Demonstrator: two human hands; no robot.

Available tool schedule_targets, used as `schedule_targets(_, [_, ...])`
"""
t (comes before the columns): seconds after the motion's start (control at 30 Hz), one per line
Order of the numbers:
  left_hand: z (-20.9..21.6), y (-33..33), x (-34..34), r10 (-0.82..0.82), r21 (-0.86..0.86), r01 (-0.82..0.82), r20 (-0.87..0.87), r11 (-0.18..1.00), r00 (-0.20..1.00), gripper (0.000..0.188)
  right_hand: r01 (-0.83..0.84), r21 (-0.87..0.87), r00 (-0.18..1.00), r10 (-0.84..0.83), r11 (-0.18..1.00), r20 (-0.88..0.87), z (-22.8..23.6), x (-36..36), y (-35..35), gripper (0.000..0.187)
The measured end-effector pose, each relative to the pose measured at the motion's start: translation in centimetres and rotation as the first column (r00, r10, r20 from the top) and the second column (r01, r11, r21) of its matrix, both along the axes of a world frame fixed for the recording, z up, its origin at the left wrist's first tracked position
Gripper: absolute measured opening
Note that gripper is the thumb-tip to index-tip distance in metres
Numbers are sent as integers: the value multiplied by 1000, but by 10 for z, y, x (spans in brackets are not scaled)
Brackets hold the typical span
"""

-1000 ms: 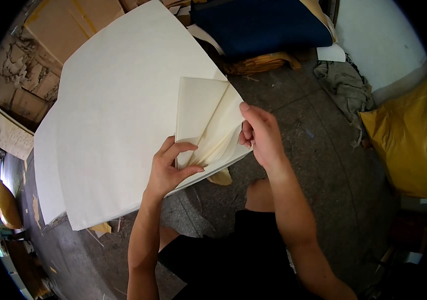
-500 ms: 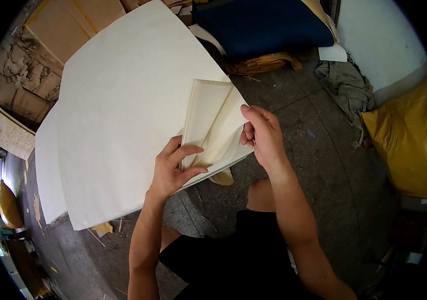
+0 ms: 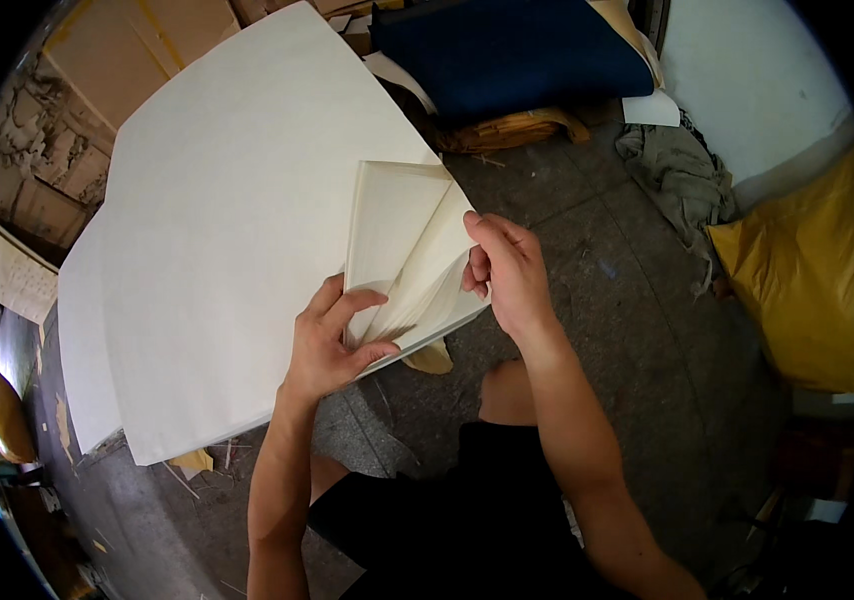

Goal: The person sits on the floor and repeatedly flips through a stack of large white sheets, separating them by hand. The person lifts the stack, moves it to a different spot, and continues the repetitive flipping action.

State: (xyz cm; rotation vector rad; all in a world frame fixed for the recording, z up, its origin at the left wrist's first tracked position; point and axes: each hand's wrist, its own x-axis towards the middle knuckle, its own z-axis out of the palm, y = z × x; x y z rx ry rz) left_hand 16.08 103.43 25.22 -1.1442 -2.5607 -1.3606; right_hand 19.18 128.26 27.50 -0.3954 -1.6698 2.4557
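Observation:
A fanned fold of thin cream paper sheets (image 3: 394,215) lies on the near right corner of a big stack of white sheets (image 3: 217,230). My left hand (image 3: 329,338) is curved over the lower left edge of the folded sheets, its thumb and index finger resting on them with a gap between the two tips. At the right edge, my right hand (image 3: 509,272) is closed with the thumb above and the other fingers curled under, pinching the sheets' edge. What lies beneath its curled fingers is partly hidden.
Dark blue covered material (image 3: 517,55) lies beyond the stack, with brown folded paper (image 3: 517,130) under it. A grey cloth (image 3: 677,175) and a yellow sack (image 3: 807,280) lie to the right. Cardboard (image 3: 137,50) leans at the far left. Scraps litter the concrete floor (image 3: 637,300).
The whole view has shifted slightly, so everything sits a little further left. Both hands keep nearly the same hold on the folded sheets.

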Motion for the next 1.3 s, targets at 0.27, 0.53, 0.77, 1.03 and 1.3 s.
schedule_targets(0.27, [-6,1,0,15,38,-19,112,999,994,57,-2,-14,1000,2,1000,12,-6,2,3,39])
schedule_targets(0.53, [1,9,5,79,140,-89,76,986,994,42,82,483,992,-27,872,-121,-11,7,2,37])
schedule_targets(0.77, [7,7,1,0,25,1,-66,1000,998,34,14,-31,1000,-13,999,18,-2,2,5,37])
schedule_targets(1.03, [-7,5,-2,0,96,2,-17,995,1000,55,-15,-65,1000,14,998,-9,-6,4,5,38])
schedule_targets(1.3, [1,7,4,64,98,-67,35,993,997,34,-13,-49,999,11,999,-39,-15,6,3,39])
